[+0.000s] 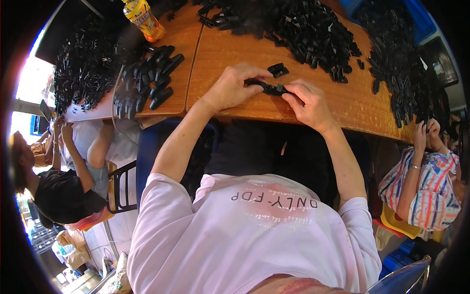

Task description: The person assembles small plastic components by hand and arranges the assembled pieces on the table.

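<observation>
My left hand (234,87) and my right hand (309,103) meet over the front of a wooden table (235,51). Both pinch a small black plastic part (270,88) held between them, the left hand on its left end, the right hand on its right end. Just beyond it a loose black part (278,69) lies on the wood. A large heap of the same black parts (303,29) covers the far side of the table.
Longer black parts (152,81) lie in rows at the table's left, beside an orange drink bottle (143,18). More black parts (406,63) are piled at the right by a blue bin (416,17). One person (426,181) sits at the right, others (73,161) at the left.
</observation>
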`<state>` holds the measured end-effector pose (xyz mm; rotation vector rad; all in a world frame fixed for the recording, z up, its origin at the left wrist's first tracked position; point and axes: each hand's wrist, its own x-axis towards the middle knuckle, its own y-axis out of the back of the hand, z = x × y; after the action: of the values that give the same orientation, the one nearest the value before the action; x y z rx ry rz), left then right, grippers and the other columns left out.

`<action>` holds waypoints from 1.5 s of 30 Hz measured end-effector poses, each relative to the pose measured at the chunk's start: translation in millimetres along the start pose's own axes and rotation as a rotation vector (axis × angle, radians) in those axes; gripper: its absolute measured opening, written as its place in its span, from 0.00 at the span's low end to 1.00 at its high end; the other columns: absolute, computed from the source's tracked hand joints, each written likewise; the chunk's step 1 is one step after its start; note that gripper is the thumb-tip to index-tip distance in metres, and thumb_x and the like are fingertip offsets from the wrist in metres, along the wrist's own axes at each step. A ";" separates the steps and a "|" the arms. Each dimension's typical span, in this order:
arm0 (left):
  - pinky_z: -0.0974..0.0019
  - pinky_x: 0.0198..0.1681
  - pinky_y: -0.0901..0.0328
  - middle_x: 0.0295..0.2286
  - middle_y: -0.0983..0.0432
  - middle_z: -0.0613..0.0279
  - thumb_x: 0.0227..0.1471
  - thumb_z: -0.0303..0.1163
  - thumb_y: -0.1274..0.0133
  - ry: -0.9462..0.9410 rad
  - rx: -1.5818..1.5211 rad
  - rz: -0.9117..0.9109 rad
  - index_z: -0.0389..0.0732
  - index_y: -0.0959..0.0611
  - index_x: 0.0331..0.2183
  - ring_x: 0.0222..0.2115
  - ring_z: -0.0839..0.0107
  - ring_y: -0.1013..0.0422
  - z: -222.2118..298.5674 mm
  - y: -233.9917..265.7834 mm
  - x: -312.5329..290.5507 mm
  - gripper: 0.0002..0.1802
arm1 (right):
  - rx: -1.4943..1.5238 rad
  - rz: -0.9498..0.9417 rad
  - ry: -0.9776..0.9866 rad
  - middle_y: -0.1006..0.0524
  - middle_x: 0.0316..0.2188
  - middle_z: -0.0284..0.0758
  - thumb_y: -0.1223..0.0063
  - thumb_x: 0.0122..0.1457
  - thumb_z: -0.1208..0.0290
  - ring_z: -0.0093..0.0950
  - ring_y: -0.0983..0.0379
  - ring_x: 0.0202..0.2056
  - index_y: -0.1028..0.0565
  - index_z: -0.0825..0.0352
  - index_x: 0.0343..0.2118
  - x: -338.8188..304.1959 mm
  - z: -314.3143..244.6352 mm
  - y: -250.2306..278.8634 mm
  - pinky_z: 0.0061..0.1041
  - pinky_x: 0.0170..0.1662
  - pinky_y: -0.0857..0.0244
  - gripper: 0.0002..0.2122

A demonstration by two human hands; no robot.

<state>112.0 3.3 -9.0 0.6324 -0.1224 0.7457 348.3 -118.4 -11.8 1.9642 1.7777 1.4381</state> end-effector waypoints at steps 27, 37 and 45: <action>0.60 0.52 0.27 0.49 0.18 0.53 0.56 0.28 0.36 0.126 0.131 0.250 0.38 0.15 0.54 0.47 0.58 0.20 -10.3 60.9 20.0 0.23 | -0.451 0.254 -0.066 0.19 0.33 0.41 0.33 0.63 0.62 0.47 0.20 0.31 0.22 0.65 0.49 49.5 46.4 -34.8 0.40 0.32 0.27 0.16; 0.53 0.57 0.32 0.47 0.18 0.50 0.59 0.33 0.39 -0.007 0.532 0.266 0.37 0.15 0.52 0.54 0.49 0.27 -65.2 34.9 90.2 0.20 | -0.093 0.194 -0.198 0.21 0.22 0.43 0.34 0.64 0.64 0.46 0.20 0.26 0.24 0.64 0.35 45.7 49.1 -31.2 0.41 0.27 0.32 0.11; 0.53 0.56 0.30 0.47 0.18 0.52 0.59 0.34 0.37 -0.113 0.483 0.229 0.37 0.14 0.51 0.50 0.52 0.23 -48.7 14.7 47.2 0.20 | -0.302 0.223 -0.254 0.20 0.23 0.43 0.36 0.64 0.67 0.46 0.20 0.27 0.19 0.66 0.33 46.1 45.8 -36.2 0.41 0.30 0.30 0.08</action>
<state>131.4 67.7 -26.0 1.1347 -0.1206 0.9715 347.9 -47.6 -34.6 2.1159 1.1933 1.3476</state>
